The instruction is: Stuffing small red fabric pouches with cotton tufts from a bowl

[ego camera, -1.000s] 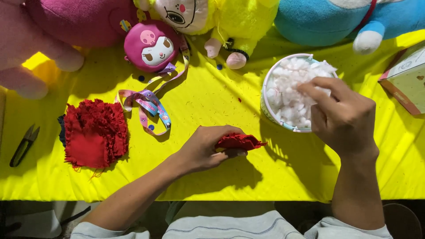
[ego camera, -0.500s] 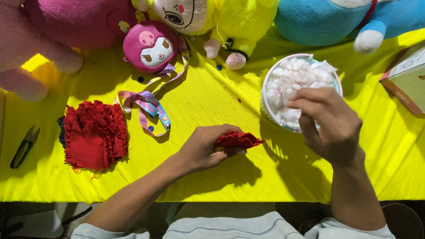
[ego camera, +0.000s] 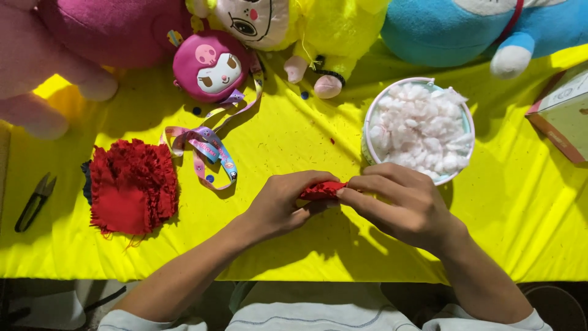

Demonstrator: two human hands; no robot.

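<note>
My left hand [ego camera: 283, 204] grips a small red fabric piece [ego camera: 321, 190] just above the yellow tablecloth [ego camera: 294, 141]. My right hand [ego camera: 401, 202] has its fingertips pressed against the right end of the same red piece; whether white stuffing is between the fingers is hidden. Right behind my right hand stands a white round tub [ego camera: 373, 116] filled with white stuffing [ego camera: 419, 132]. A stack of red frilly fabric pieces [ego camera: 131, 187] lies on the cloth to the left.
Plush toys line the far edge: pink [ego camera: 79, 37], yellow [ego camera: 294, 30], blue [ego camera: 465, 27]. A round pink pouch [ego camera: 211, 67] with a patterned ribbon strap [ego camera: 205, 144] lies in front. Black thread snips [ego camera: 33, 202] rest at far left, a cardboard box [ego camera: 560, 113] at right.
My right hand left the tub of stuffing and came down left to the red piece held by my left hand. The left hand stayed in place.
</note>
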